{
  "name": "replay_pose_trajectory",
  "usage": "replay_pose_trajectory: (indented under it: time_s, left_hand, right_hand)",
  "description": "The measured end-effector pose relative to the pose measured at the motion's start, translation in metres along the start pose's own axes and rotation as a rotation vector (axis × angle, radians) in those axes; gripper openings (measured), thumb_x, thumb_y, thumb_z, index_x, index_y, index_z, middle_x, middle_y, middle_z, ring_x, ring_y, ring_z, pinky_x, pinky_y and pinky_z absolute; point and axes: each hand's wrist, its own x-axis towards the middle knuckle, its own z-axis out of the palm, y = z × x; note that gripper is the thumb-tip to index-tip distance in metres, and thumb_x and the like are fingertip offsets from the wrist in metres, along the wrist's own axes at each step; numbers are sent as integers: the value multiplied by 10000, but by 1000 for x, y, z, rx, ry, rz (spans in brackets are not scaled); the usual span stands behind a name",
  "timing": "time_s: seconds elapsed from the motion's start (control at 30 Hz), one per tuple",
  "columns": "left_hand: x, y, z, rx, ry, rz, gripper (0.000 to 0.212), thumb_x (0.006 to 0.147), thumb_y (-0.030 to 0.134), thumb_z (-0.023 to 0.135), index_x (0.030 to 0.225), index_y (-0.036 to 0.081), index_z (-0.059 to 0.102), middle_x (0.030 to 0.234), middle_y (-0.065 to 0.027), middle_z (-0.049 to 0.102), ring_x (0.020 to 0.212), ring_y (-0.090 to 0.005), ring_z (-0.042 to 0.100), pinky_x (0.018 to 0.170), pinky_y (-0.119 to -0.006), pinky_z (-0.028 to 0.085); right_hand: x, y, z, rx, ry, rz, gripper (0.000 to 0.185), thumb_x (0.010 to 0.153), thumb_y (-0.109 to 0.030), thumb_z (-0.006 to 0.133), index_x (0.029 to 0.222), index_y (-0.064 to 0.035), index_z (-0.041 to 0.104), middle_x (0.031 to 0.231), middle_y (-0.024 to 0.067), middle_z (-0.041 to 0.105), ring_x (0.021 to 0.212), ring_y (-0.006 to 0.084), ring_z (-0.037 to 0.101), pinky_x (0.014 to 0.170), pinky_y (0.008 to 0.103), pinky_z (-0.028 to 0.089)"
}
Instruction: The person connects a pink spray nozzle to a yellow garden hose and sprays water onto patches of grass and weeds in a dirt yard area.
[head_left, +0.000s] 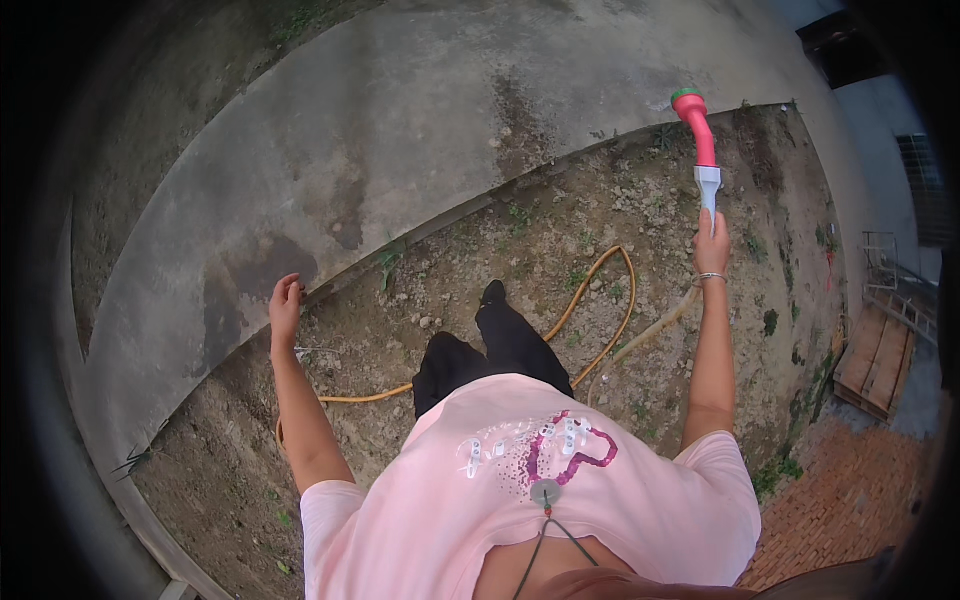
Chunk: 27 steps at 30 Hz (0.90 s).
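My right hand (711, 246) grips the white handle of a watering nozzle (703, 139), held out ahead on the right. Its bent neck is pink and its round head has a green rim; no water can be made out leaving it. A pale hose (652, 331) runs down and left from behind my right wrist over the soil. On the left, my left hand (285, 304) hangs with loosely curled fingers and holds nothing, above the edge of the concrete. A yellow hose (626, 281) loops on the ground and passes by my legs.
I stand on bare, clumpy soil (450, 262) with small weeds. A raised concrete path (420, 120) with damp patches curves along its far side. Wooden boards (874, 360), a metal ladder-like frame (904, 311) and brick paving (832, 495) lie to the right.
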Motion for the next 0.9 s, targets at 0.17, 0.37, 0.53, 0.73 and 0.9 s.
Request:
replay_pose_trajectory:
  time_s: [0.17, 0.37, 0.53, 0.73, 0.9]
  left_hand:
    - [-35, -63, 10, -101, -51, -999, 277, 828, 220, 433, 1043, 46, 461, 773, -35, 522, 584, -113, 502, 496, -258, 416]
    - [-28, -53, 31, -248, 141, -1478, 187, 821, 241, 378, 849, 75, 459, 721, -55, 537, 546, -156, 486, 498, -313, 434]
    - [140, -35, 12, -500, 20, -1406, 202, 805, 257, 413, 889, 77, 449, 796, -50, 549, 564, -175, 493, 530, -333, 444]
    - [527, 224, 52, -220, 68, -470, 264, 821, 205, 448, 1039, 59, 475, 843, -25, 540, 694, -77, 501, 597, -200, 381]
    - [733, 392, 78, -303, 28, -175, 290, 827, 230, 445, 1056, 54, 469, 897, -31, 545, 757, -91, 506, 660, -213, 392]
  right_hand:
    - [128, -54, 65, 167, -71, 134, 310, 827, -363, 436, 830, -61, 508, 526, -4, 421, 438, 72, 407, 412, 233, 324]
    - [301, -127, 149, 175, -183, 176, 293, 828, -353, 438, 794, -67, 493, 493, -22, 387, 398, 54, 362, 363, 221, 281]
    - [427, -195, 199, 209, -219, 191, 299, 827, -350, 439, 752, -62, 470, 478, -27, 368, 388, 56, 355, 367, 227, 281]
    - [557, -269, 225, 110, -187, 173, 314, 824, -360, 434, 742, -58, 463, 503, -9, 386, 418, 69, 376, 395, 240, 300]
    - [672, -317, 270, 97, -196, 187, 318, 823, -370, 427, 740, -64, 456, 511, -11, 385, 418, 78, 368, 401, 243, 305]
